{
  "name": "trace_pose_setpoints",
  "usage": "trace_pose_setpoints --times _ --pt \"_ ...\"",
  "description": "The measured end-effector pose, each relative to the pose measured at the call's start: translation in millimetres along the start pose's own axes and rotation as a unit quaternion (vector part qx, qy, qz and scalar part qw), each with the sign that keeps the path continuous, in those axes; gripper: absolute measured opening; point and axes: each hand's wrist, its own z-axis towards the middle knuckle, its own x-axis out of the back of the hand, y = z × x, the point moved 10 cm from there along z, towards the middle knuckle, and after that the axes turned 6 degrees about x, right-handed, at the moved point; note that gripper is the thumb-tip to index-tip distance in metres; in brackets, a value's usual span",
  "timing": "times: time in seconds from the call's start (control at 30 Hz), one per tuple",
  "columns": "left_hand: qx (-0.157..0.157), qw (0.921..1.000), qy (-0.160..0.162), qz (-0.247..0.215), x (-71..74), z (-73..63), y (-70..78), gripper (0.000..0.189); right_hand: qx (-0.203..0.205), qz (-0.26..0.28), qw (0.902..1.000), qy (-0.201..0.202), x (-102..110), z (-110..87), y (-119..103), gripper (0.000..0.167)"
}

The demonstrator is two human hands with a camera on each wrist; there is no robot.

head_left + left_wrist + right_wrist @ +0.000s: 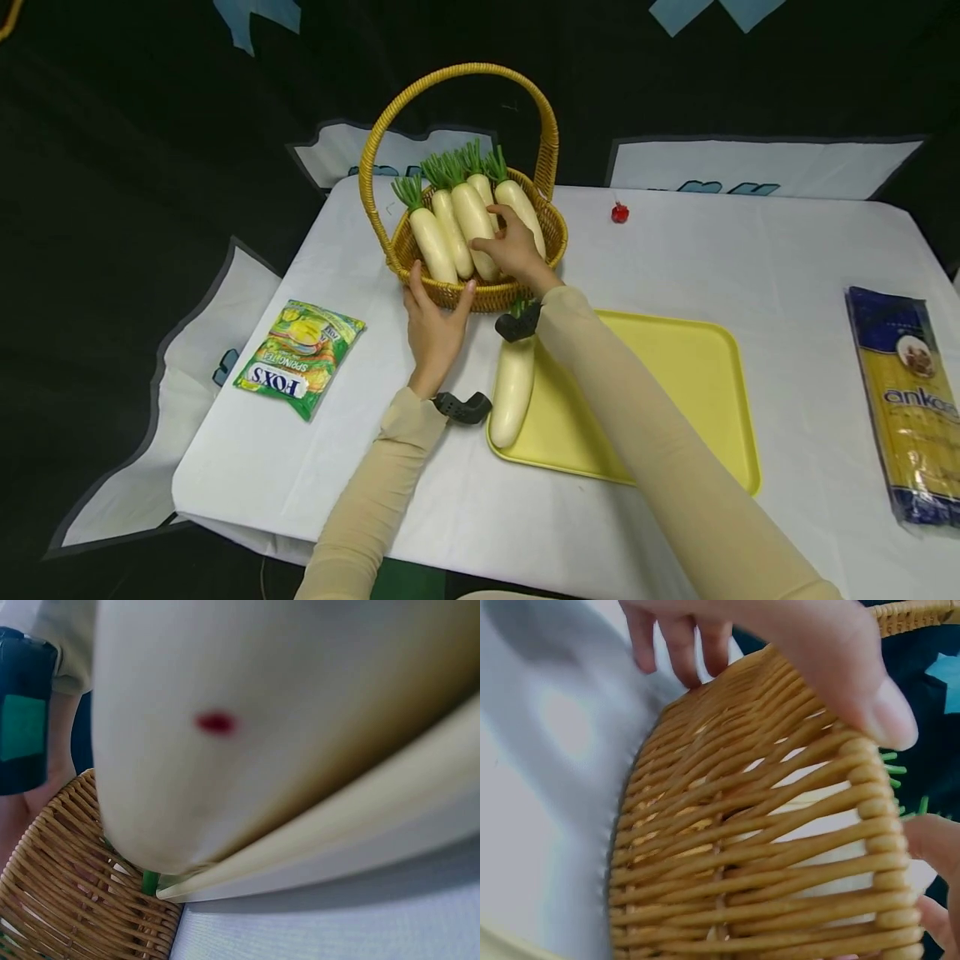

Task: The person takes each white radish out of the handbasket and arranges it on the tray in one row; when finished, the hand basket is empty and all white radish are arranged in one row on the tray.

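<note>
White radishes [470,212] lie in a wicker basket [492,298], straight ahead of the person, long axes running near to far, leafy tops farthest. The right hand [517,250] is nearer them, thumb and forefinger curved at a middle radish; whether it grips cannot be told. The left hand [437,337], fingers spread, touches the basket's near rim. Another radish [513,392] lies along the yellow tray [693,375]'s left edge, under the right wrist. The handle [474,69] arches beyond both hands; a green packet [300,358] sits left.

Black backdrop [585,92] with pale blue shapes [677,13], white dark-edged patches [757,160]; white-covered table [787,258]
</note>
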Motion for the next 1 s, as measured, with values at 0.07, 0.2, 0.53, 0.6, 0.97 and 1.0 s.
trace_pose_setpoints --times 0.07,0.2,0.53,0.6,0.97,1.0 --pt "-0.001 1.0 0.001 -0.001 -0.4 0.0 0.1 0.09 -0.005 0.034 0.9992 0.021 4.6 0.5 1.6 0.063" --pt "-0.001 1.0 0.004 -0.003 0.5 0.4 -0.2 0.09 -0.025 0.111 0.9924 0.046 9.3 1.7 6.1 0.059" --pt "-0.002 1.0 0.005 -0.003 0.7 0.6 -0.4 0.09 -0.023 0.223 0.9743 0.024 7.3 0.0 4.5 0.059" --pt "-0.002 1.0 0.004 -0.002 0.5 0.5 -0.6 0.089 -0.018 0.245 0.9693 0.017 8.3 -3.0 2.4 0.059" --pt "0.002 0.9999 -0.007 -0.012 -1.7 0.3 -2.0 0.089 -0.003 0.376 0.9249 -0.056 16.9 -49.0 -8.8 0.053" --pt "0.002 0.9999 -0.006 -0.012 -1.5 0.6 -2.1 0.089 -0.002 0.378 0.9239 -0.063 18.1 -55.1 -9.4 0.053"
